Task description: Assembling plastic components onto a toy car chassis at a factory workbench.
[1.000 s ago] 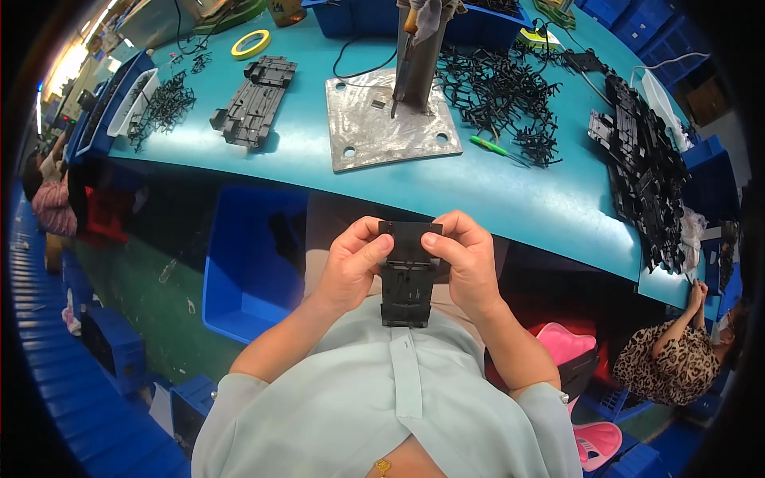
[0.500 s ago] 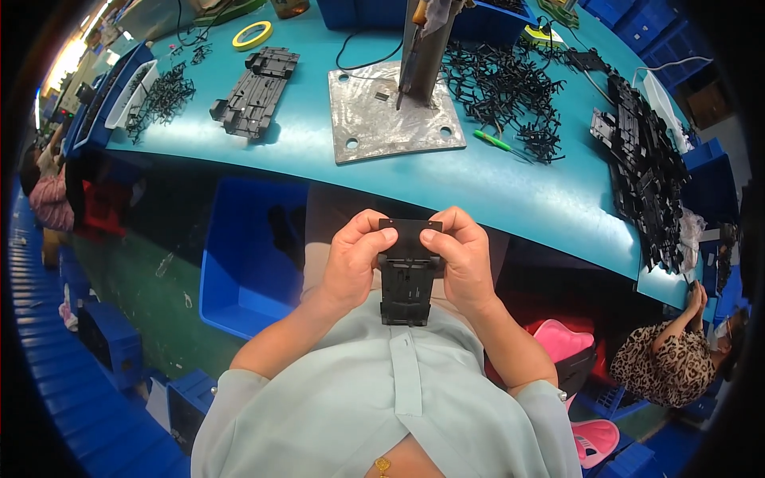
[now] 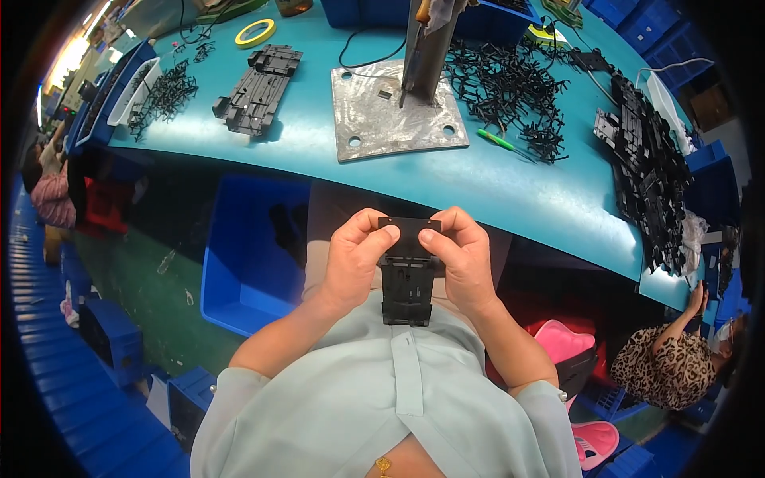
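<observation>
**Both thumbs on the black frame, held over my lap**

I have one black plastic frame (image 3: 408,275) in the middle of the frame, below the near edge of the teal table (image 3: 510,191) and just above my shirt. My left hand (image 3: 353,259) pinches its upper left corner, thumb on the flat top plate, fingers curled behind. My right hand (image 3: 462,259) does the same at the upper right corner, so both grips are pressed shut on the part. I judge this to be the fitting or pressing step, thumbs bearing down on the top plate. The next move would call for even pressure from both thumbs, with the ribbed lower part kept straight.

Counted: two hands, one frame in them. On the table, one stack of similar black parts (image 3: 256,89) at upper left, one metal base plate (image 3: 394,119) with one upright post at top centre, one yellow tape roll (image 3: 256,33), one green-handled tool (image 3: 499,140). The loose black pieces (image 3: 510,88) at upper right are too tangled to count. One blue bin (image 3: 251,267) sits under the table at left.
</observation>
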Tool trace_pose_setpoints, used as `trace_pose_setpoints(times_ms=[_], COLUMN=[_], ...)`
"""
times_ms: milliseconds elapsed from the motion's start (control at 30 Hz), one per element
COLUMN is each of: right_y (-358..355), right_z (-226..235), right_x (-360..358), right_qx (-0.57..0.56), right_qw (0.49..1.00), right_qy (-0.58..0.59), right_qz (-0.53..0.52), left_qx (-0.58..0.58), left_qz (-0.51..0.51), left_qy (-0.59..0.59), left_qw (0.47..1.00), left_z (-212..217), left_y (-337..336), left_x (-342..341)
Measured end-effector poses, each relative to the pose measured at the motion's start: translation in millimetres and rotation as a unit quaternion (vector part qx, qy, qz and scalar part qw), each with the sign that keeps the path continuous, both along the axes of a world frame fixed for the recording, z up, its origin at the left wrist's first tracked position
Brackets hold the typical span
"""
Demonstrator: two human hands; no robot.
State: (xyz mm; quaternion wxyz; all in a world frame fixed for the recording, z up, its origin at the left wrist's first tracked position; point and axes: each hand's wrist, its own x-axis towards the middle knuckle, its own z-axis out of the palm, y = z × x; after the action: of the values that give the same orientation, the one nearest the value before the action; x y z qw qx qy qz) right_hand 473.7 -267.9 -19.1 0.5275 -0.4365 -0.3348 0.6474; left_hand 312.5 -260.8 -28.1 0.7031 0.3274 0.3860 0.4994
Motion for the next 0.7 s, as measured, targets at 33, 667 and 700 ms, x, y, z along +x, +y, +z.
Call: trace_pose_setpoints(times_ms=[33, 667, 700], right_y=[0.0, 6.0, 9.0], right_z=[-1.4, 6.3, 9.9], right_x=[-0.4, -13.3, -11.2], right_qx=[0.015, 0.393, 0.395], right_qw=[1.0, 0.76, 0.776], right_qy=[-0.015, -0.507, -0.481], right_qz=[-0.006, -0.103, -0.104], left_qx=[0.0, 0.061, 0.063], left_qz=[0.0, 0.0, 0.0], left_qy=[0.001, -0.017, -0.018], left_qw=[1.0, 0.998, 0.998], left_z=[2.5, 23.5, 23.7], left_y=[-0.5, 12.7, 14.9], left_x=[1.2, -0.2, -0.4])
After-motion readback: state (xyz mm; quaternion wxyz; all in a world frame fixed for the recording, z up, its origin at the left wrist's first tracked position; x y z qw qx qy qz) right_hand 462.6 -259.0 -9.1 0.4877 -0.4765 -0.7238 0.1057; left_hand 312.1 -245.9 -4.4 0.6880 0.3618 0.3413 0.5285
